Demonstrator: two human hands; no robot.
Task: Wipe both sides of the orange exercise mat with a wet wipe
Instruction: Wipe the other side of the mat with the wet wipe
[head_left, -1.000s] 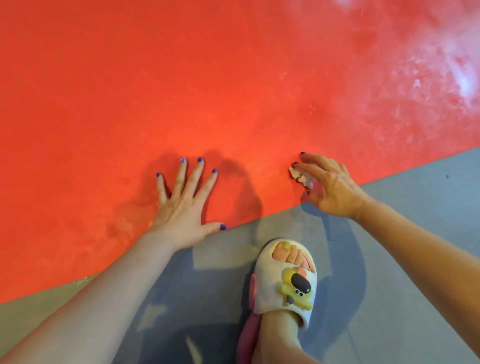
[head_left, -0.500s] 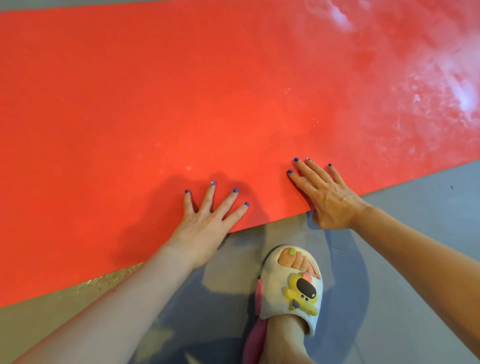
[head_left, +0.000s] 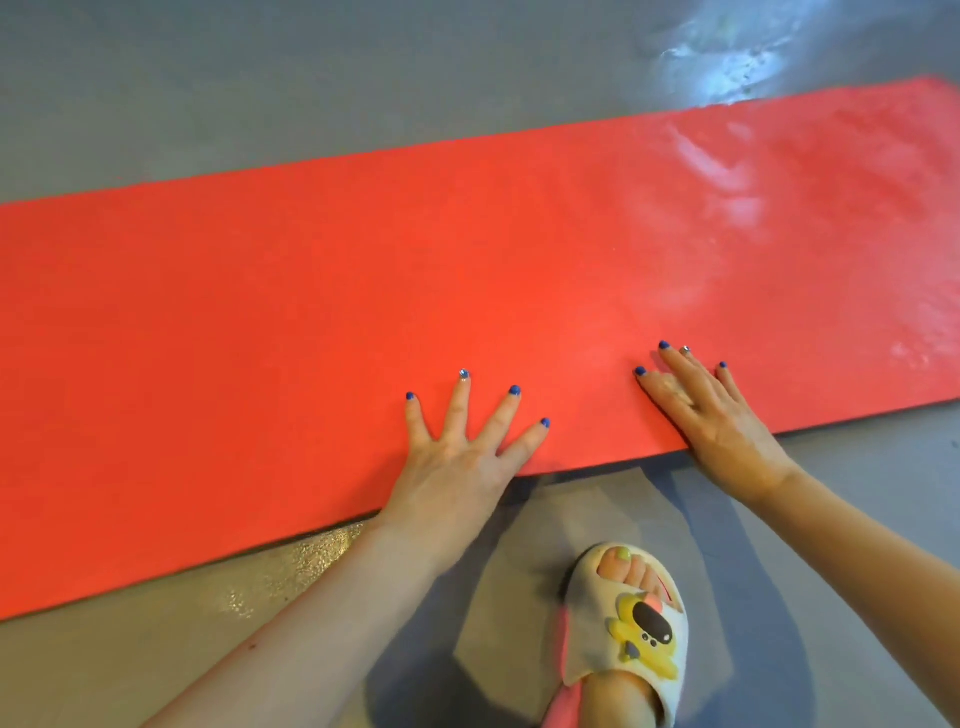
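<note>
The orange exercise mat (head_left: 363, 291) lies flat on the floor and runs across the whole view, its right part shiny with wet streaks (head_left: 727, 176). My left hand (head_left: 457, 457) rests flat on the mat's near edge, fingers spread and straight. My right hand (head_left: 711, 415) also lies flat on the near edge, further right, with straight fingers. A small pale patch (head_left: 671, 387) shows between its fingers; I cannot tell whether it is the wet wipe. No wipe is plainly visible.
Grey floor (head_left: 260, 78) surrounds the mat, with a wet glare at the far right (head_left: 727, 47). My foot in a white slipper (head_left: 628, 629) stands just in front of the mat's near edge, between my arms.
My right hand went from pinching a crumpled white wipe to lying flat on the mat. The view has pulled back, so the mat's far edge and the floor beyond now show.
</note>
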